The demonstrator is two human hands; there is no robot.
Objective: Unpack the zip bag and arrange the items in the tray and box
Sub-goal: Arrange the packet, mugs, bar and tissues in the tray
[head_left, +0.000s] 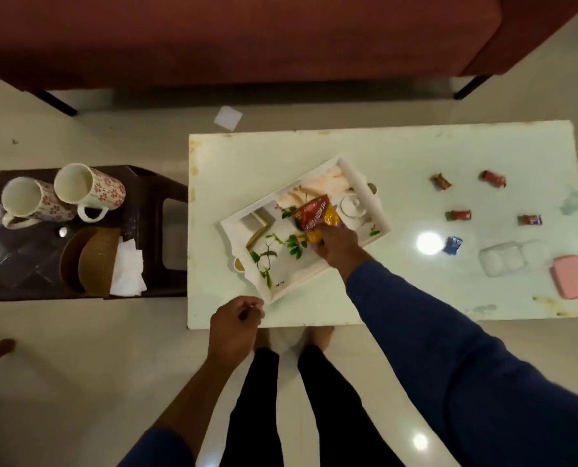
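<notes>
A white tray [361, 183] with a printed picture lies slanted on the white table [254, 156]. My right hand [336, 246] reaches into the tray and grips a red and yellow snack packet [316, 214], which rests over the tray's middle. My left hand [235, 326] hovers at the table's near edge beside the tray's corner, fingers curled; whether it pinches something small I cannot tell. Several small wrapped candies [459, 215] lie scattered on the table to the right. A clear plastic box [500, 262] and a pink lid [572, 281] sit at the far right.
A dark stool [153, 183] to the left carries two flowered mugs [88, 190], a woven holder [92, 261] and tissues. A red sofa [247, 35] runs along the far side. A white paper scrap [227, 117] lies on the floor. My legs stand at the table's near edge.
</notes>
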